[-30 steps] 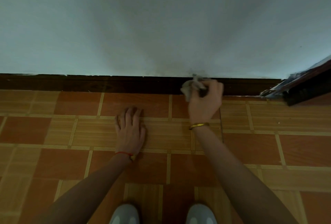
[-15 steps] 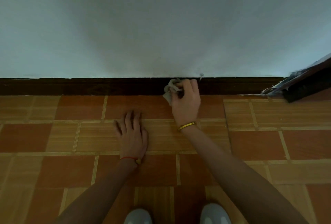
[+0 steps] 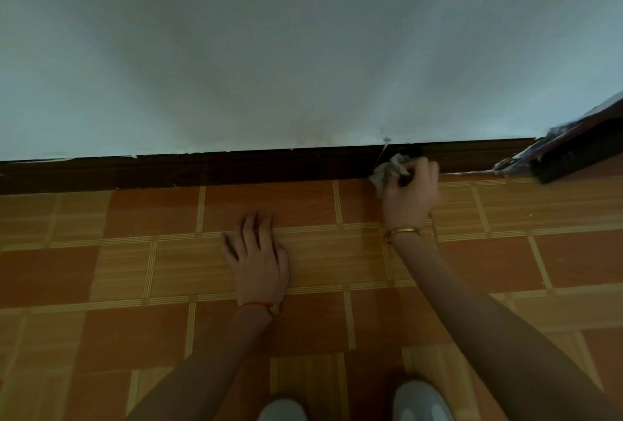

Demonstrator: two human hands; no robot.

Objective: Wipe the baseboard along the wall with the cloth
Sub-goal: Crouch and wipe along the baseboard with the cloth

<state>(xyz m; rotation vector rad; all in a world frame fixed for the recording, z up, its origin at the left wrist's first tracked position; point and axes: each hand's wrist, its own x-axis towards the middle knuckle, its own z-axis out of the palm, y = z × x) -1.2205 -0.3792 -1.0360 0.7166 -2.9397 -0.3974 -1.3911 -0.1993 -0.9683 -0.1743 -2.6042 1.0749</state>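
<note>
— Where was the cloth [image 3: 391,169] when you looked?

— Bunched up in the right hand [image 3: 409,194], fingers curled tight around it. The hand pressed it against the dark baseboard [image 3: 236,169], right where the board met the floor [image 3: 151,218]. A pale corner of the cloth stuck out to the left of the knuckles.

— And the other hand?

— The left hand [image 3: 258,264] lay flat on the floor tiles, palm down, fingers spread a little and holding nothing. It sat nearer to the person than the right hand, and well to the left of it. The two hands were clearly apart.

— Anything on the wrists?

— A gold bangle [image 3: 403,231] on the right wrist, and a red string bracelet [image 3: 258,305] on the left.

— What else was around them?

— The wall [image 3: 303,50] rose pale above the baseboard, beyond the right hand. Just above the cloth a small thin thing poked out at the top edge of the board; I couldn't tell what it was. Further right of the cloth hand, a dark object [image 3: 573,154] slanted down to the floor. The tips of two light shoes [image 3: 423,402] showed between the forearms, close to the person.
</note>
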